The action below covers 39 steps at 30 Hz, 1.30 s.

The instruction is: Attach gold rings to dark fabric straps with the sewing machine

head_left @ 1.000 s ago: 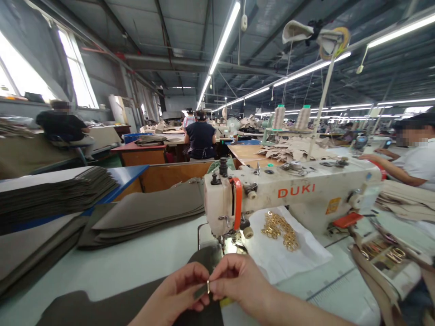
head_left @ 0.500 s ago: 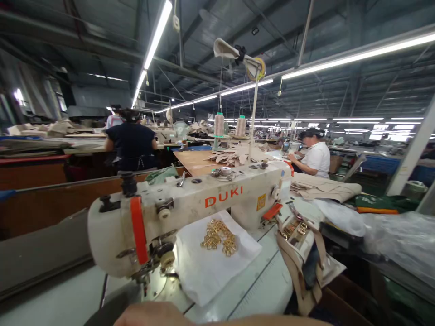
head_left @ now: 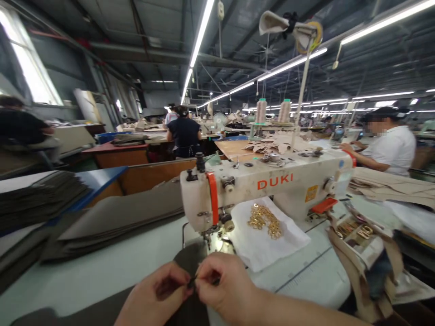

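Observation:
Just in front of the sewing machine (head_left: 249,190), my left hand (head_left: 152,292) and my right hand (head_left: 227,280) meet fingertip to fingertip. Both pinch a small dark piece (head_left: 191,283), too small and covered to name exactly. Beneath them a dark grey-green fabric panel (head_left: 190,259) reaches up to the needle area and continues down to the left. The machine's lamp lights the plate beside the needle. To the right, a pile of small gold metal hardware (head_left: 267,222) lies on a white sheet (head_left: 244,256) under the machine arm.
Stacked dark fabric panels (head_left: 122,217) lie on the left of the pale table (head_left: 149,258). At right is a tray (head_left: 360,235) of metal rings with beige straps (head_left: 346,271). Thread cones (head_left: 261,112) stand behind. Co-workers sit beyond: one in white (head_left: 390,149), one in dark clothing (head_left: 184,136).
The view has swung left, so the machine appears farther right. My hands have come up into view and now pinch the small dark piece together; earlier only a blurred hand and forearm showed.

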Tool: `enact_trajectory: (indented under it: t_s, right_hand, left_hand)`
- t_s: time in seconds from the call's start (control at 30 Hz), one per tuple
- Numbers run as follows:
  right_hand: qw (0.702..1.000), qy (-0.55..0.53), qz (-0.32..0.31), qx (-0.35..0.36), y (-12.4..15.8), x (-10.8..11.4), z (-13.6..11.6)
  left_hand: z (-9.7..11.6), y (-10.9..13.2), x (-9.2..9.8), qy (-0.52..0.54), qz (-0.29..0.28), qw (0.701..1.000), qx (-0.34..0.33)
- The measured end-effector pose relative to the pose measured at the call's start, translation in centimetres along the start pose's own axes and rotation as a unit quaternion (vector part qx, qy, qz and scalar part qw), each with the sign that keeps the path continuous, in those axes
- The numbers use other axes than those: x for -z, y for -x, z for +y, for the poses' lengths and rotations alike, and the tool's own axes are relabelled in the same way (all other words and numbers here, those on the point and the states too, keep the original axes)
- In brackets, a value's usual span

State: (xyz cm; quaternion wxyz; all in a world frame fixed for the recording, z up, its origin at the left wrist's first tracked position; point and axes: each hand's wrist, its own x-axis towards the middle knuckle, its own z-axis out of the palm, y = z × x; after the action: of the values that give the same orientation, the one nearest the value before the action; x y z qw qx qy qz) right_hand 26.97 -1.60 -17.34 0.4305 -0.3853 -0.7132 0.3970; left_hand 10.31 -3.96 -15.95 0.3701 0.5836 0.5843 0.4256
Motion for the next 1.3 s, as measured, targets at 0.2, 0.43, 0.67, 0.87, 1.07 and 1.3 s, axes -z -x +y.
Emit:
enact_trajectory:
  t_s: [0.2,0.43,0.67,0.87,1.07,1.3]
  right_hand:
    - [0.995,-0.081,-0.005,-0.058,0.1,-0.1,0.2]
    - [0.998,-0.055,-0.015,-0.015,0.3,0.0,0.3]
    - [0.986,-0.146,-0.047,-0.068,0.4,0.4,0.4]
    - [0.992,-0.074,-0.074,-0.074,0.3,1.0,-0.2]
    - [0.992,-0.063,-0.086,-0.072,0.3,1.2,-0.8]
    - [0.997,0.024,-0.072,-0.024,0.3,1.1,-0.3]
  left_hand:
    - [1.0,0.1,-0.3,0.097,-0.030,0.994,0.031]
    - [0.5,0.7,-0.3,0.090,-0.026,0.996,-0.004]
    - [1.6,1.5,-0.3,-0.057,0.018,0.995,-0.074]
    - [1.1,1.6,-0.2,-0.061,0.020,0.995,-0.079]
    - [0.4,1.4,0.0,-0.031,-0.050,0.998,-0.029]
    - [1.3,1.5,0.2,-0.128,-0.048,0.990,-0.035]
